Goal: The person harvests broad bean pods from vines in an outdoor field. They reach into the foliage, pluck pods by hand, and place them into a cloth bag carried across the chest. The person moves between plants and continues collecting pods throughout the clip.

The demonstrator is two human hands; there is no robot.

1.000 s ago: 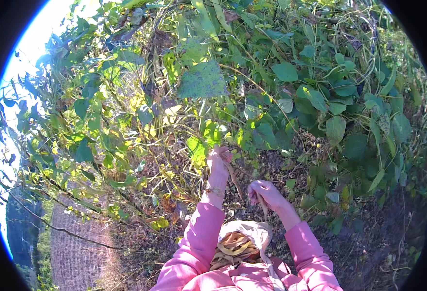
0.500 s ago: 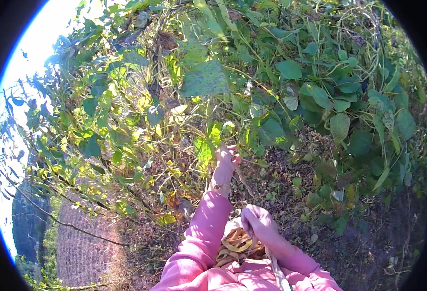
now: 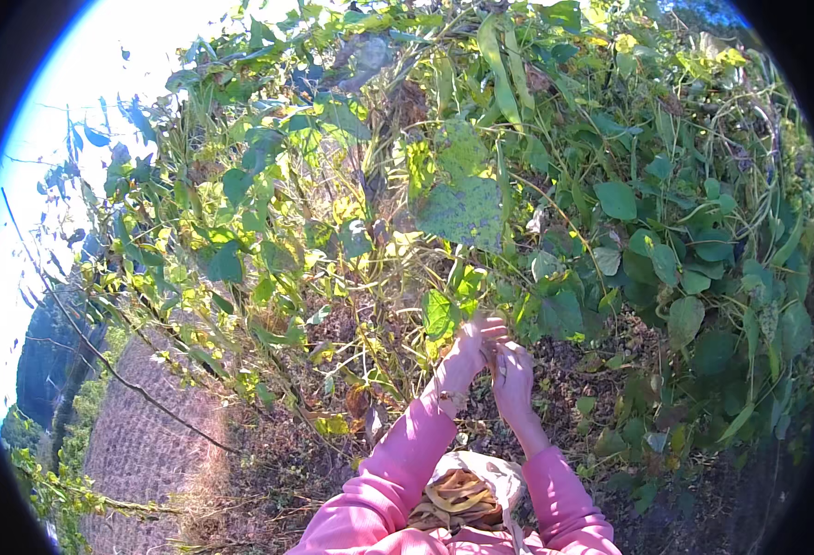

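My left hand (image 3: 465,354) reaches up into the bean vines, its fingers bent in toward my right hand (image 3: 513,374). The two hands meet below a bright green leaf (image 3: 439,315). Between them shows a thin, dry brownish bean pod (image 3: 495,359), gripped by the closed fingers and largely covered by them. Against my front hangs a pale cloth bag (image 3: 497,470), its mouth open. Several tan and yellowish dry pods (image 3: 458,500) lie inside it.
Dense climbing vines (image 3: 647,250) with leaves spread ahead and to the right. Long green pods (image 3: 497,69) hang at the top. A bare thin branch (image 3: 138,391) crosses the left side, before a brown field (image 3: 143,453). Leaf litter (image 3: 564,393) covers the ground below.
My right hand has risen from beside the bag to meet my left hand at the pod. The view has shifted, so the vines now sit further right and lower.
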